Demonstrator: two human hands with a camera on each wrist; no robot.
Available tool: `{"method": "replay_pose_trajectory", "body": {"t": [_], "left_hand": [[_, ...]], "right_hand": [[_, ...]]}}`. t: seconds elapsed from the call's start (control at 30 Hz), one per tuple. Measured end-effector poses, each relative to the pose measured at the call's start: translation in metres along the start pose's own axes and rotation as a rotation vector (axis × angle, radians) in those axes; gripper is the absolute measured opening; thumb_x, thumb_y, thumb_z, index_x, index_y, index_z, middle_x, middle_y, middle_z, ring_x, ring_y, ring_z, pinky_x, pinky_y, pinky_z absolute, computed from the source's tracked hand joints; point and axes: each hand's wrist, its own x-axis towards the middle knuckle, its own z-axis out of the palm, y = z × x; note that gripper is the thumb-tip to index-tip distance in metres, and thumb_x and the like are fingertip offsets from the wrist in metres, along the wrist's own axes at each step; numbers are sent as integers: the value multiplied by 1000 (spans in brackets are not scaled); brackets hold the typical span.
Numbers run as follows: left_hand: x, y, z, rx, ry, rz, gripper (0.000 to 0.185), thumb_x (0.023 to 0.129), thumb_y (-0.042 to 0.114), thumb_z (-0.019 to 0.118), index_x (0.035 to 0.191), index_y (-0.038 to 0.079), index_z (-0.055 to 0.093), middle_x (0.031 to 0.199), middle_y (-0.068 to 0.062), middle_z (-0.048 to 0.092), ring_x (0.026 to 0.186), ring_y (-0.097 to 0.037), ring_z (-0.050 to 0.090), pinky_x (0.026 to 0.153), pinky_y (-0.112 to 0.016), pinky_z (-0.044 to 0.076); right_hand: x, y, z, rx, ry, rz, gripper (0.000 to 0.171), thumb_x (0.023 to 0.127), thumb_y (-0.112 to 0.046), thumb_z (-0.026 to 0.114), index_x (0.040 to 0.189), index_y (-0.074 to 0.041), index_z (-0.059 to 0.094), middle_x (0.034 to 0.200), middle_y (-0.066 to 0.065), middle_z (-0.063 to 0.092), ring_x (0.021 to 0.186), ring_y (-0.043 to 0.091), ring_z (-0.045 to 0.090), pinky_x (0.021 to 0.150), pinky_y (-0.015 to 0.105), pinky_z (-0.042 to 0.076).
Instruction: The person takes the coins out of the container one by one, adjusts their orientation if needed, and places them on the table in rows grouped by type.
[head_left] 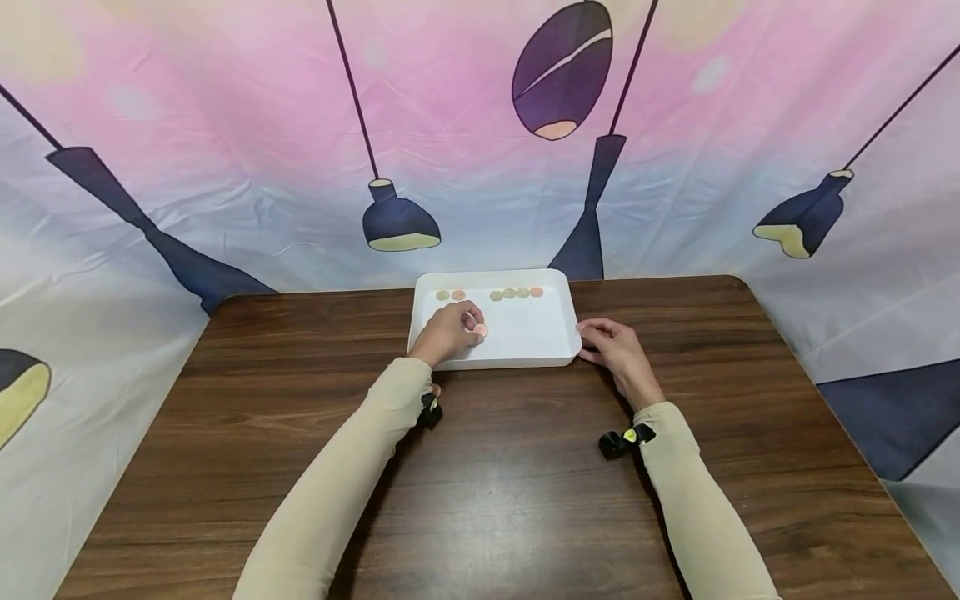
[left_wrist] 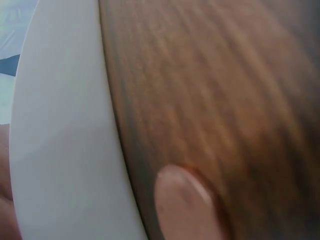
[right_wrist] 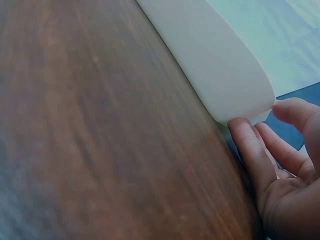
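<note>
A white tray (head_left: 517, 360) stands at the far middle of the wooden table (head_left: 495, 492). Several coins (head_left: 509, 293), brass and copper coloured, lie in a row along its far wall. My left hand (head_left: 472, 323) reaches over the tray's near left rim and pinches a copper coin (head_left: 481, 331) just above the tray floor. My right hand (head_left: 588, 335) holds the tray's near right corner, its fingers (right_wrist: 250, 150) against the white tray (right_wrist: 220, 70). In the left wrist view a thumb tip (left_wrist: 185, 205) shows over the wood beside the tray's outer wall (left_wrist: 65, 140); the coin is hidden there.
A printed cloth backdrop (head_left: 225, 167) with lamp shapes closes off the far and side edges of the table. Both forearms wear beige sleeves with small black wrist cameras (head_left: 618, 442). Bare wood stretches from the tray to the near edge.
</note>
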Motion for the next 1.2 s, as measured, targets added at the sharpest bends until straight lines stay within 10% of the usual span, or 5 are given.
{"method": "replay_pose_trajectory", "body": {"t": [0.43,0.8,1.2], "left_hand": [[-10,-1,-7,143,-50,64,29,97,15,73,126,14,73,111,-6,70,98,-23,63,83,-40,55],[-6,-5,-14,239,-119,258,14,102,21,73,111,10,76,96,-2,71,86,-17,63,81,-35,55],[-31,-3,-30,191,14,360,20,100,37,75,103,17,76,90,5,67,78,-15,59,66,-32,51]], "right_hand": [[2,4,1,0,-3,-9,39,108,-17,63,137,10,58,114,5,67,94,5,69,85,20,62],[1,0,0,-15,8,-14,40,108,-18,63,136,10,58,112,2,66,92,4,69,83,19,62],[4,-5,3,-38,1,24,43,108,-18,62,142,9,57,116,5,62,91,6,65,81,18,62]]}}
